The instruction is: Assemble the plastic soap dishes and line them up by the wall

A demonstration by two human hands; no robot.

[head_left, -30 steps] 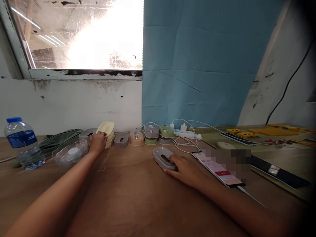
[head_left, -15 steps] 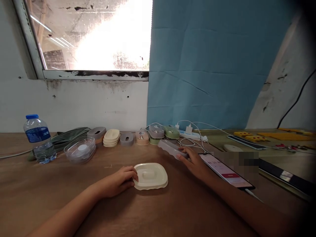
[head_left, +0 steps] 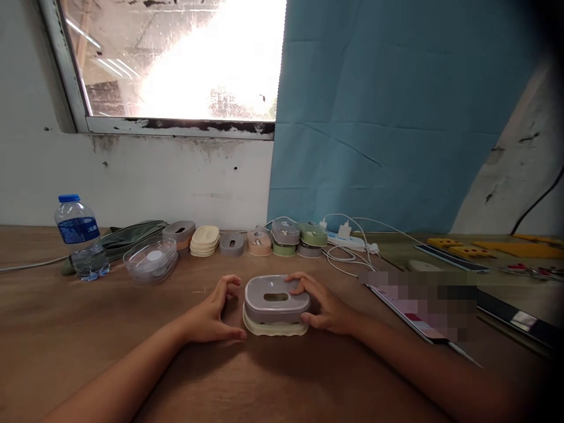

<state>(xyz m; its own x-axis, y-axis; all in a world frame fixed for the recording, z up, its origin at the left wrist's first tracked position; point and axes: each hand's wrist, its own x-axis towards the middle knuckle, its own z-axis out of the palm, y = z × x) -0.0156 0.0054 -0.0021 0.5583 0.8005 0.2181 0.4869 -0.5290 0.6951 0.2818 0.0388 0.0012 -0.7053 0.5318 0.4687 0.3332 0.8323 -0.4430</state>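
Observation:
A grey plastic cover point(head_left: 259, 289) with an oval slot in its top sits over a cream tray-like base point(head_left: 274, 329) on the brown table. The base's wavy rim shows below the cover; whether the two are joined I cannot tell. My right hand point(head_left: 324, 302) grips the cover's right end, fingers on top and thumb at the lower side. Just left of both pieces, my left hand point(head_left: 215, 314) is open, its fingers and thumb spread apart around their left end.
Along the wall stand a water bottle point(head_left: 81, 241), a clear container point(head_left: 150, 261), stacked cream bases point(head_left: 205, 239), a grey cover point(head_left: 231, 244) and several coloured boxes point(head_left: 259, 242). A power strip point(head_left: 348, 239) with white cables lies behind, and a phone point(head_left: 408, 311) lies right.
My right hand has brought the grey cover left and down onto the cream base. My left hand has let go of the base and opened. The view has shifted slightly.

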